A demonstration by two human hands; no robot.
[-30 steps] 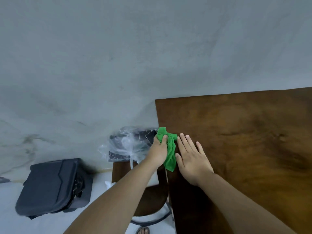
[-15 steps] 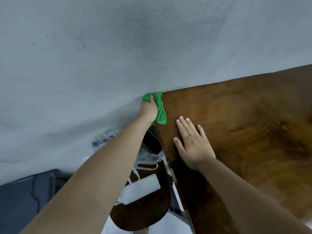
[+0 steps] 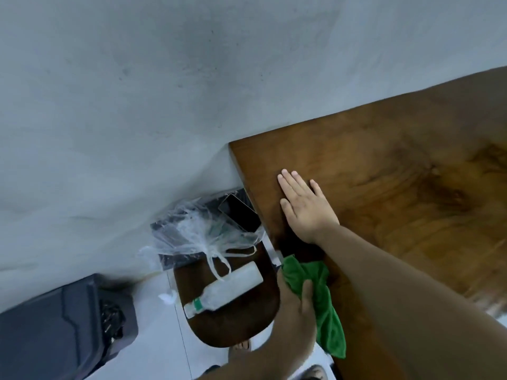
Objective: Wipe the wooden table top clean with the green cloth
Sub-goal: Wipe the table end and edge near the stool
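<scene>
I see the wooden table top (image 3: 397,187) against the grey wall (image 3: 164,78) at 12 o'clock; right hand (image 3: 307,209) pressed flat on it; left hand (image 3: 293,316) grips green cloth (image 3: 329,325).

Left hand (image 3: 297,305) grips green cloth (image 3: 323,303) at table (image 3: 411,187) edge; right hand (image 3: 307,207) flat.

The tabletop (image 3: 397,187) is brown wood with swirling grain and a smooth, soft sheen. The green cloth (image 3: 326,319) is fuzzy, matt fabric. The stool seat (image 3: 233,325) is dark, smooth wood. The bag (image 3: 203,231) is thin, crinkled clear plastic, the bottle (image 3: 227,289) cloudy translucent plastic, the phone (image 3: 241,215) glossy black. The wall (image 3: 164,105) is matt grey plaster.
</scene>
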